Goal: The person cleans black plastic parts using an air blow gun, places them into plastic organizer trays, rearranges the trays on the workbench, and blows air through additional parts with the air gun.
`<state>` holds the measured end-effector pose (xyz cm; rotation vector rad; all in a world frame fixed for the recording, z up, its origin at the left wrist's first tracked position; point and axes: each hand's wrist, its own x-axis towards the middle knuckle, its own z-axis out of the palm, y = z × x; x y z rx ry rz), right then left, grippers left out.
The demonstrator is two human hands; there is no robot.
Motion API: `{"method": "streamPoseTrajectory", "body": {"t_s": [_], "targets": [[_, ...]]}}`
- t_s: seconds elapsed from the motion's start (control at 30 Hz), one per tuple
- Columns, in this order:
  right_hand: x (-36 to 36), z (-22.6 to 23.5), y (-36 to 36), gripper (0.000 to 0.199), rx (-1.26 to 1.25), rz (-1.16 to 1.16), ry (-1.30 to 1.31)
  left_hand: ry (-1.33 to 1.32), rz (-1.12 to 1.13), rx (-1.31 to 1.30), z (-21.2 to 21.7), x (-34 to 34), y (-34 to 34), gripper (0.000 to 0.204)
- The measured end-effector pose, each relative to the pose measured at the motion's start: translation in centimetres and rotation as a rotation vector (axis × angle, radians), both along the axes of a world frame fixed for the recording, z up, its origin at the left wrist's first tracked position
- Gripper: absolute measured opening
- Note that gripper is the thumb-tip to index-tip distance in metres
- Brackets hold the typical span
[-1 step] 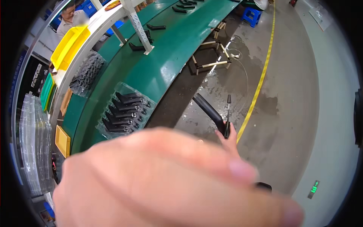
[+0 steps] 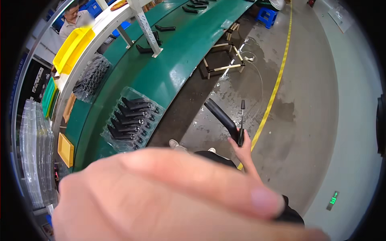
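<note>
Very close to the camera, my left hand (image 2: 161, 193) fills the lower part of the view, blurred, its fingers bent and pressed together. Whatever it may grip is out of sight behind it. Farther off, right of the middle, my right hand (image 2: 242, 149) is closed around a black bent tube (image 2: 221, 116), which slants up to the left. Upright in the same hand is a slim rod-like tool (image 2: 242, 116) with a dark tapered tip and a black grip. Its exact kind is unclear.
A green workbench (image 2: 177, 74) runs along the left, bearing a clear plastic tray (image 2: 159, 116) of black angled parts. Behind it stand a yellow bin (image 2: 74, 52), stacked clear trays (image 2: 35, 152) and a seated person (image 2: 74, 20). A pale-tubed frame (image 2: 221, 69) and blue stool (image 2: 266, 17) are on the wet floor.
My left hand has dropped slightly, uncovering light shoes, dark clothing and more of my right forearm. My right hand still grips the tube and the slim tool.
</note>
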<state>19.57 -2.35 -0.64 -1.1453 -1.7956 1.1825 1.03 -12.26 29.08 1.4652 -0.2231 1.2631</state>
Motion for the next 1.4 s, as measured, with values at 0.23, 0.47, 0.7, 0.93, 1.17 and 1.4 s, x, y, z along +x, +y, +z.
{"method": "streamPoseTrajectory", "body": {"t_s": [0.23,0.47,0.7,0.93,1.17,1.4], "targets": [[-0.1,0.5,0.2,0.04,-0.03,0.003,-0.085,0.069,0.098,0.064,0.5,-2.8,1.3,0.099],[1.0,0.5,0.0,0.04,0.058,-0.009,-0.032,0.217,0.093,0.312,1.9,-6.6,4.7,0.095],[1.4,0.6,-1.3,0.041,0.036,-0.022,-0.074,0.185,0.165,0.28,1.9,-6.0,2.5,0.091],[0.3,0.6,0.7,0.044,0.107,0.016,-0.084,0.18,0.244,0.351,2.6,-6.0,1.3,0.087],[-0.1,1.4,-0.1,0.042,0.028,0.024,0.029,0.241,0.309,0.343,4.3,-7.8,-1.4,0.083],[-0.4,1.3,0.0,0.042,0.116,0.036,-0.001,0.238,0.331,0.421,5.3,-6.9,-0.3,0.08]]}}
